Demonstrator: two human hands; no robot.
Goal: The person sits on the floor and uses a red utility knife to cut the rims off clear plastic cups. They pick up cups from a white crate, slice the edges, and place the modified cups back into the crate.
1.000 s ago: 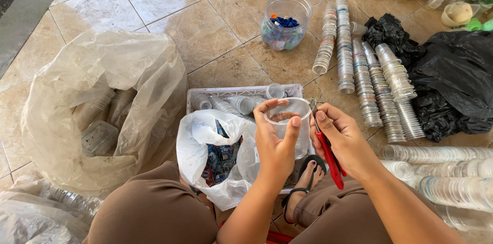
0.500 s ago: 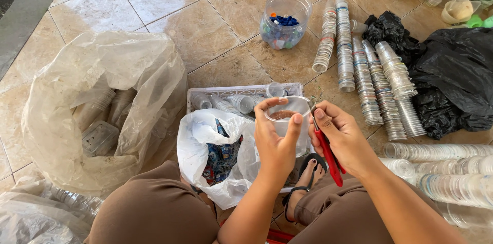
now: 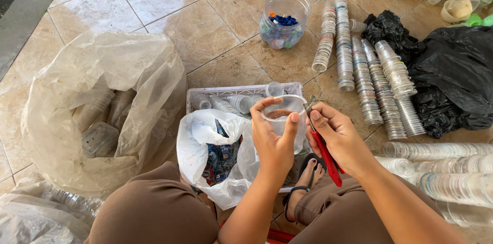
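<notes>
— Two hands at work over a tiled floor: what fills the frame?

— Largest is a clear plastic sack (image 3: pixel 102 115) on the person's left, with crushed cups inside. Black bags (image 3: pixel 452 74) lie heaped at the right, and rows of nested clear cups (image 3: pixel 367 77) lie on the tiles beside them. A white crate (image 3: pixel 241 91) sits ahead of the knees, a white bag (image 3: pixel 203 136) of scraps rests against it, and a jar of coloured bottle caps (image 3: pixel 284 20) stands farther off.

— And the hands?

— The left hand (image 3: pixel 275 144) is closed round a clear cup (image 3: pixel 280 115), fingers and thumb pinching its rim and holding it above the crate. The right hand (image 3: pixel 341 138) is wrapped round a red-handled cutter (image 3: pixel 327 156), with its tip at the cup's right edge.

— Which step is this?

— By the look of it, the rim or lid seal is being worked with the blade. The tip seems to touch the lip, though contact is too fine to confirm.

— What does the next move demand?

— In my judgement, a steady cup, a shallow blade angle and a thumb kept out of the tip's path.
</notes>
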